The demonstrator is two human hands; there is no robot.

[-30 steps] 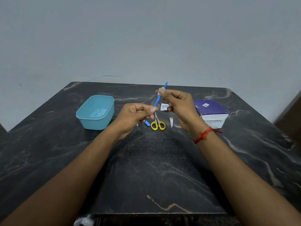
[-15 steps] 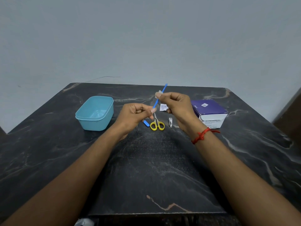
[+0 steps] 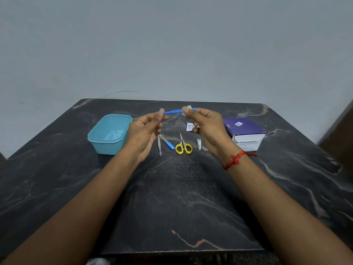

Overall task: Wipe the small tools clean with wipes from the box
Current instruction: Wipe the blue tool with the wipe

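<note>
Left hand [image 3: 146, 129] pinches the blue tool [image 3: 172, 111] at its 9 o'clock end, right hand [image 3: 207, 125] pinches the wipe [image 3: 186, 109] round it; a hard tug could yank it free

My left forearm [image 3: 86, 197] comes in bare from 7 o'clock and my right forearm [image 3: 277, 197] from 5 o'clock, both slanting inward toward 12. My hands are raised, level with each other and near together, the right hand [image 3: 208, 127] at 3 o'clock from the left hand [image 3: 145, 129]. My left thumb and forefinger pinch one end of a blue tool [image 3: 172, 111]; the other fingers curl loosely below, palm facing 3 o'clock. My right thumb and forefinger pinch a wipe [image 3: 186, 109] round the tool's shaft, the remaining fingers folded in, palm facing 9 o'clock. The tool spans the gap between my hands, from 9 to 3.
</note>
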